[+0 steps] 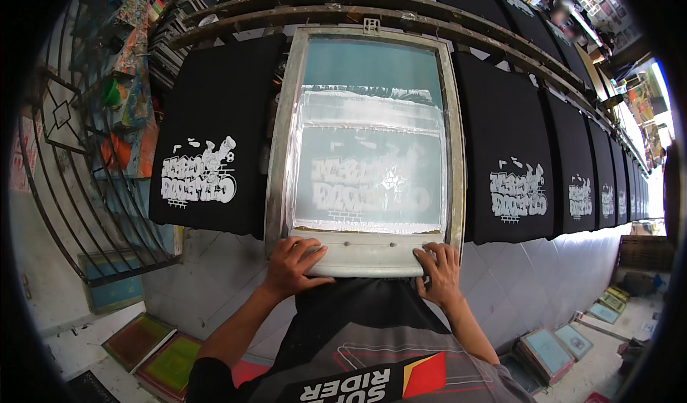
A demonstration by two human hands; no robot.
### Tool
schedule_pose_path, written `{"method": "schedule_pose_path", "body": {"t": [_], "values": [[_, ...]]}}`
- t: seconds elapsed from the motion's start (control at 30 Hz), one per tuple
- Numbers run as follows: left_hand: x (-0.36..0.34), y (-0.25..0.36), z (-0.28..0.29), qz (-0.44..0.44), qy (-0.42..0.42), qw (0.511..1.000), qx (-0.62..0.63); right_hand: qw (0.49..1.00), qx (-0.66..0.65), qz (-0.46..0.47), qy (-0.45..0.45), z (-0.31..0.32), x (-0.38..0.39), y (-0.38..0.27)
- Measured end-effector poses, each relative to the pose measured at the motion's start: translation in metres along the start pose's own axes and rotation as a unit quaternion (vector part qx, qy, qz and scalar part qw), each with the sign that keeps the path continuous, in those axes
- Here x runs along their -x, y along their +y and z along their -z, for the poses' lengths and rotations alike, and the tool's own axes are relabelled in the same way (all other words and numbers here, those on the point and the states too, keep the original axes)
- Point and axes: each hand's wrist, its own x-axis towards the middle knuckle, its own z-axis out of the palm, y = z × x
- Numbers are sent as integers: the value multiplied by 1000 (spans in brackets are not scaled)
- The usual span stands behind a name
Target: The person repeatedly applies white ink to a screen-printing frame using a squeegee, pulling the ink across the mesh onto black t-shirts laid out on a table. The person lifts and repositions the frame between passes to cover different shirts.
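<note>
In front of me a screen-printing frame (277, 160) lies over a black cloth panel. White ink (372, 111) coats much of its mesh, in a thick band across the upper part and a line along the near edge. A pale lettering design shows through. A wide squeegee (369, 256) with small screws rests at the frame's near end. My left hand (292, 266) is closed around its left end, fingers over the top and thumb below. On the other end, my right hand (439, 273) grips it the same way. The squeegee's blade is hidden.
Black panels with white prints flank the frame, one at left (215, 131) and several at right (508, 145). A metal rail (322, 15) runs behind. Left stands a curved bar rack (68, 203). More screens (172, 367) lie low at both sides.
</note>
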Motion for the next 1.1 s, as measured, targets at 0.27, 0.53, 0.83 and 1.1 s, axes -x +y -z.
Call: {"method": "schedule_pose_path", "body": {"t": [0.27,0.53,0.83,1.1], "values": [[20,-20,-2,381,204,902,5,965,-63,-197,163,-3,8,27],[48,-42,-24,556,114,810,147,857,-226,-454,93,-37,-6,69],[12,-53,14,548,94,814,171,863,-283,-398,127,14,-35,59],[-10,-64,-1,563,142,796,170,815,-326,-410,245,-13,-70,74]]}}
